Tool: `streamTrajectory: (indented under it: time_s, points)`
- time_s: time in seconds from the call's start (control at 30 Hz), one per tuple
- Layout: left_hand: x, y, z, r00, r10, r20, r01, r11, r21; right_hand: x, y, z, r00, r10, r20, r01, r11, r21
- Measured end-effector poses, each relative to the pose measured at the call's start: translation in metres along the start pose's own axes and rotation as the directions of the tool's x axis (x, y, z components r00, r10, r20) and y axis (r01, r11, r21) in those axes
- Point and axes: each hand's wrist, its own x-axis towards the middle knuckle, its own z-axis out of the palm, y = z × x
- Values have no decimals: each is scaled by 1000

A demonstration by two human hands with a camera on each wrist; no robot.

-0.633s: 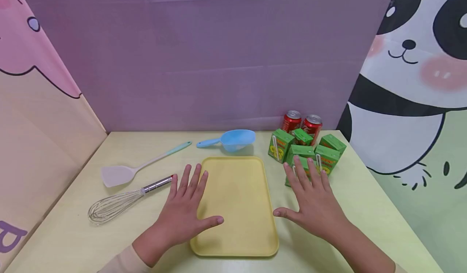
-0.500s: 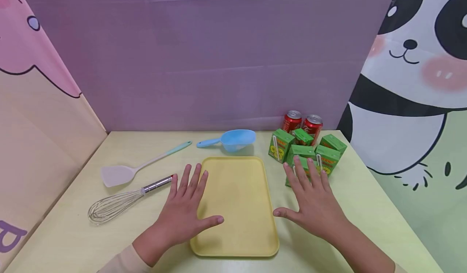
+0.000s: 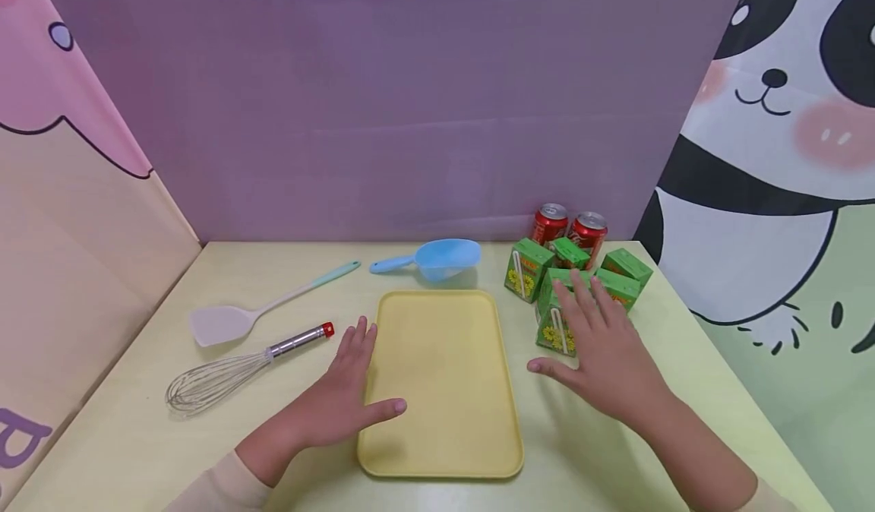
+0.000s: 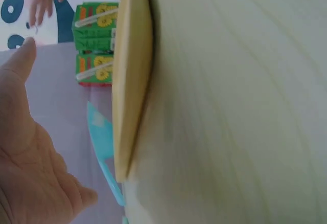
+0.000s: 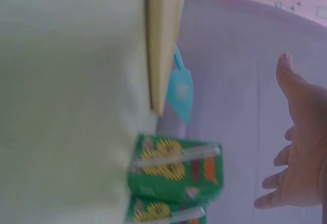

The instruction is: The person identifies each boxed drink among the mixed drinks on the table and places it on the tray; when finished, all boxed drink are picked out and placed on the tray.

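Observation:
My left hand (image 3: 338,402) is held over the left edge of a yellow tray (image 3: 440,383), thumb spread toward the tray's middle and nothing in its grasp. To the right of the tray, my right hand (image 3: 608,352) hovers with fingers spread, overlapping several green drink cartons (image 3: 525,269) in the head view. Straws are stuck to the fronts of some cartons. In the right wrist view a carton (image 5: 176,165) stands beyond the tray, apart from the right hand. A wire whisk (image 3: 232,375) with a red-tipped handle lies left of my left hand.
A spatula (image 3: 225,323) with a pale blade and green handle lies at the left. A blue scoop (image 3: 444,257) rests behind the tray. Two red soda cans (image 3: 550,225) stand behind the cartons. A purple cloth wall (image 3: 410,117) closes off the table's back edge.
Both hands have moved apart, the left one leftward and the right one rightward. The left hand has turned more edge-on, uncovering the whisk's red tip. The objects keep their places.

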Motion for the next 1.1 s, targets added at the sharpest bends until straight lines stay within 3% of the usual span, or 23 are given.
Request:
streamTrajectory:
  time_s: [0.17,0.33,0.5,0.67,0.9,1.1]
  points:
    - [-4,-12,-4,994,-78,70,84,992,-90,23,22,-19,996,76,39,-79,994,82]
    - [-12,-16,-3,983,-100,155,117,987,-107,40,41,-15,979,135,155,-147,987,70]
    - [-17,-18,1,974,-73,214,87,994,-59,45,53,3,959,167,231,-188,979,73]
    - [-19,-19,6,975,-45,216,46,999,1,48,59,11,961,170,217,-197,974,111]
    - [-19,-19,9,977,-34,212,27,999,38,48,58,9,963,171,208,-212,957,197]
    - [-20,-18,10,977,-25,213,9,997,72,52,43,-2,974,121,190,-168,952,256]
